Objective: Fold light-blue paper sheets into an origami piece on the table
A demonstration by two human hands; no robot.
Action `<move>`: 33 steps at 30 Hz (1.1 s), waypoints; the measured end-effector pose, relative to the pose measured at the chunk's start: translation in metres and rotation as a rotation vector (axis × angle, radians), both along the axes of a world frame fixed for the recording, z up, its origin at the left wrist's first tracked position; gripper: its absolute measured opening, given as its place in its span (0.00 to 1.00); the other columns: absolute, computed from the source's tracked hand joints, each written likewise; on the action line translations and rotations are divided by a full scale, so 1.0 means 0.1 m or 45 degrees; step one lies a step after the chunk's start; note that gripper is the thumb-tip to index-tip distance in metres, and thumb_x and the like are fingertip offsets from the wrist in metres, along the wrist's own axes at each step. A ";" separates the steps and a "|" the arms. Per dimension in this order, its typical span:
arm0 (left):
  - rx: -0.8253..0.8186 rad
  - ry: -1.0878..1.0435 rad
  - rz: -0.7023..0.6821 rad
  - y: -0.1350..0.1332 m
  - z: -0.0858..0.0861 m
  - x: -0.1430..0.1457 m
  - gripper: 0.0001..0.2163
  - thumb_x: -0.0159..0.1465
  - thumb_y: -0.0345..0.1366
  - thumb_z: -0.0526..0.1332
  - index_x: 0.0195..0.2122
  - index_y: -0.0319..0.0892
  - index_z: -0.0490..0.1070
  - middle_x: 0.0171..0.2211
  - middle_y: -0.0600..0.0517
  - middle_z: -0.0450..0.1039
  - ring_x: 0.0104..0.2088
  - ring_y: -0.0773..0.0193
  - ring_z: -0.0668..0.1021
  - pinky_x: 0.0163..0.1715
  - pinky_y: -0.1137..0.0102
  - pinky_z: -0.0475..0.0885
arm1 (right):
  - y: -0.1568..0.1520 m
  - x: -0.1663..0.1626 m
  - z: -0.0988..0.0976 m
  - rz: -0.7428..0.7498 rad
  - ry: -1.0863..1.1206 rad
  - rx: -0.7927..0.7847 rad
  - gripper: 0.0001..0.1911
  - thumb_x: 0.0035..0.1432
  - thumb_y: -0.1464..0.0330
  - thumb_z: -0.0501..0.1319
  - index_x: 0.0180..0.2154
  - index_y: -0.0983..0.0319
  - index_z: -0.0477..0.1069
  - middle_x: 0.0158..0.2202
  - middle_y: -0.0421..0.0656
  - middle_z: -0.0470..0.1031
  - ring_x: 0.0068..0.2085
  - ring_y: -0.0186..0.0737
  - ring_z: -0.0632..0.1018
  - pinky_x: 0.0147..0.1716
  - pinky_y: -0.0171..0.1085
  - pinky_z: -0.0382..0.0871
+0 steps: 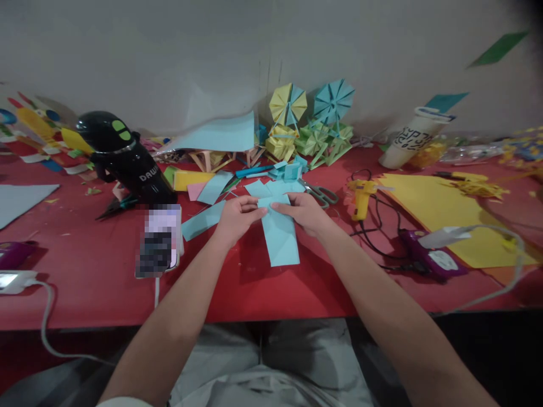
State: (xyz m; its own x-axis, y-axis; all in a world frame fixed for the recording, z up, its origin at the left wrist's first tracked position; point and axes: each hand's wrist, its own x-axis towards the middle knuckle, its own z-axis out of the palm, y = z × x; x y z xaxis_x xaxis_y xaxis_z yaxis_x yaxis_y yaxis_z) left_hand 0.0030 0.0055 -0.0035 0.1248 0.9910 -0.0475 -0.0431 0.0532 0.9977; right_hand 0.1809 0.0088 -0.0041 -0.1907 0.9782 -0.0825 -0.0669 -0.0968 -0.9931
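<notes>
A light blue strip of paper (280, 240) is held between my two hands above the red table, its long free end pointing toward me. My left hand (244, 216) pinches its far left edge, the thumb lying on top. On the far right edge, my right hand (302, 210) grips it the same way, with both thumbs close together. Just beyond my hands lie more light blue paper pieces (278, 186) and a pair of scissors (324, 195). Another blue strip (203, 220) rests left of my left hand.
A phone (159, 240) on a stand and a black bottle (127, 158) stand left. To the right are a yellow glue gun (360, 200), a purple power strip (432, 254), yellow paper sheets (445, 215) and a cup (409, 138). Folded paper models (288, 104) stand along the wall.
</notes>
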 end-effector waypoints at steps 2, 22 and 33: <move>-0.030 -0.017 0.004 -0.01 0.01 0.00 0.20 0.42 0.38 0.75 0.36 0.38 0.75 0.30 0.50 0.78 0.32 0.62 0.79 0.39 0.63 0.75 | 0.00 0.00 0.01 0.003 -0.003 0.025 0.20 0.39 0.59 0.74 0.32 0.63 0.75 0.33 0.42 0.79 0.31 0.36 0.76 0.34 0.37 0.71; -0.034 -0.113 0.007 -0.03 0.04 0.01 0.18 0.43 0.38 0.75 0.35 0.38 0.78 0.28 0.51 0.78 0.31 0.64 0.79 0.40 0.63 0.77 | -0.04 0.02 0.08 -0.012 -0.061 0.061 0.19 0.37 0.59 0.75 0.29 0.62 0.73 0.31 0.42 0.78 0.30 0.36 0.75 0.32 0.37 0.70; -0.037 -0.084 0.018 -0.04 0.08 0.01 0.21 0.42 0.36 0.76 0.37 0.37 0.78 0.27 0.52 0.77 0.29 0.66 0.79 0.36 0.67 0.77 | -0.03 0.02 0.07 -0.006 -0.046 0.058 0.21 0.35 0.60 0.76 0.30 0.63 0.75 0.32 0.43 0.79 0.31 0.37 0.76 0.34 0.38 0.71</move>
State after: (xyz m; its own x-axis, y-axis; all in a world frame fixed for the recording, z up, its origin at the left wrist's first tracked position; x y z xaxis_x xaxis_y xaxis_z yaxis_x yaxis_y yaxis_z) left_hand 0.0036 0.0017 0.0042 0.1145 0.9911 -0.0686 -0.1096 0.0812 0.9906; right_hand 0.1830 0.0063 0.0029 -0.1839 0.9819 -0.0449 -0.0309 -0.0514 -0.9982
